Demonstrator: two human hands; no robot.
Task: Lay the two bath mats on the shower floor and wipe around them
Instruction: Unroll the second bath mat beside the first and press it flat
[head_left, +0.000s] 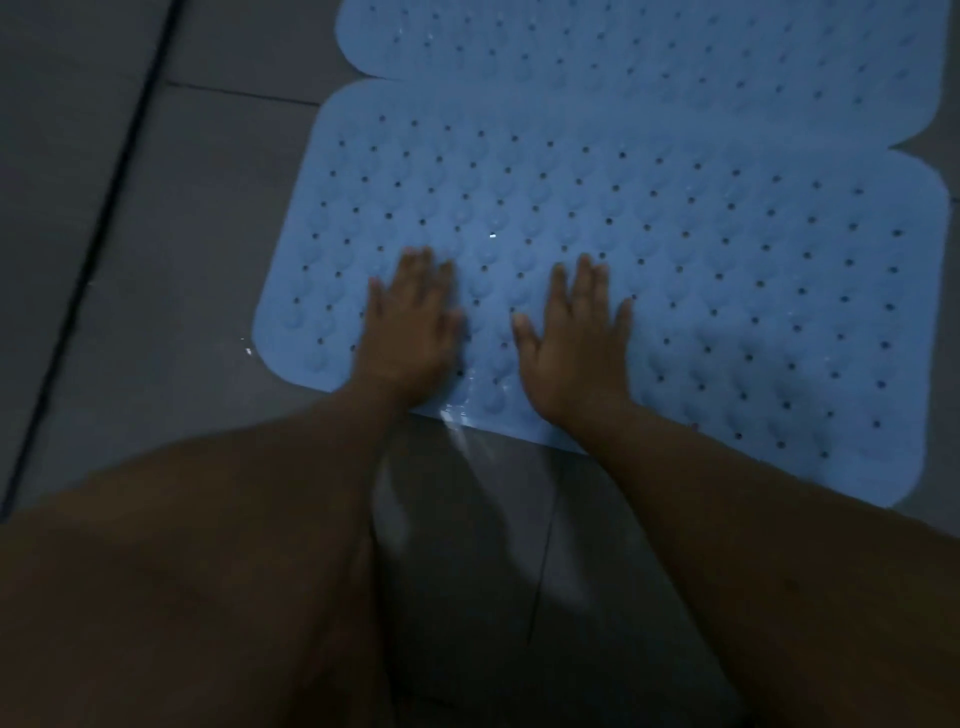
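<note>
Two light blue rubber bath mats with small drain holes lie flat on the grey tiled floor. The near mat (701, 249) fills the middle of the view. The far mat (649, 41) touches its far edge at the top. My left hand (410, 322) presses flat on the near mat close to its front left corner, fingers straight. My right hand (576, 338) presses flat beside it, fingers spread, near the mat's front edge. Neither hand holds anything.
Grey floor tiles (171, 260) surround the mats, with a dark grout line or channel (98, 249) running diagonally at the left. A wet, shiny patch (467, 467) lies on the floor just in front of the near mat. My knees fill the bottom corners.
</note>
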